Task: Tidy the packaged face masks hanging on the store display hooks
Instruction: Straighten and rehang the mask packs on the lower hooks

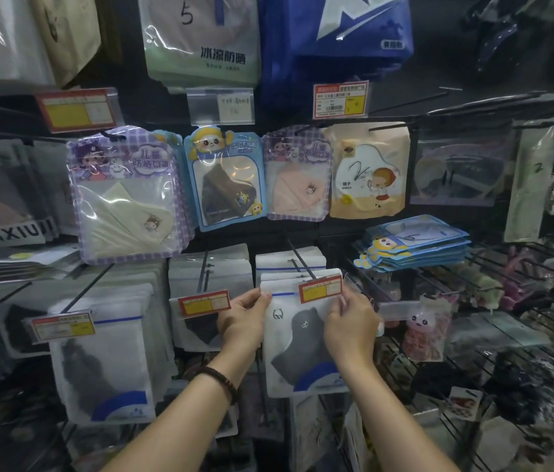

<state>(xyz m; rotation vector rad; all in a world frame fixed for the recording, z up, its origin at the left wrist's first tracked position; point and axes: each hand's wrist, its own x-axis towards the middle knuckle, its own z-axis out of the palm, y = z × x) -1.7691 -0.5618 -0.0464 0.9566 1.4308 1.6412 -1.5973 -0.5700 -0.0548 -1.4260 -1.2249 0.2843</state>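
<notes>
Mask pack (303,349) hangs on its hook (297,257), pinched at its top corners by the left hand (245,316) and right hand (350,323). Neighbour packs (105,356) left of the left hand hang fairly straight. Blue packs (418,245) up-right of the right hand lie stacked and unhung, so work likely remains.

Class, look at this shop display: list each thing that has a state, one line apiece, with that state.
left hand: pinches the white mask packet's top left corner
right hand: pinches its top right corner
white mask packet: upright, held just below the price tag
blue packet stack: lying flat on the wire shelf, not hung
large purple packet: hanging from its hook
</notes>
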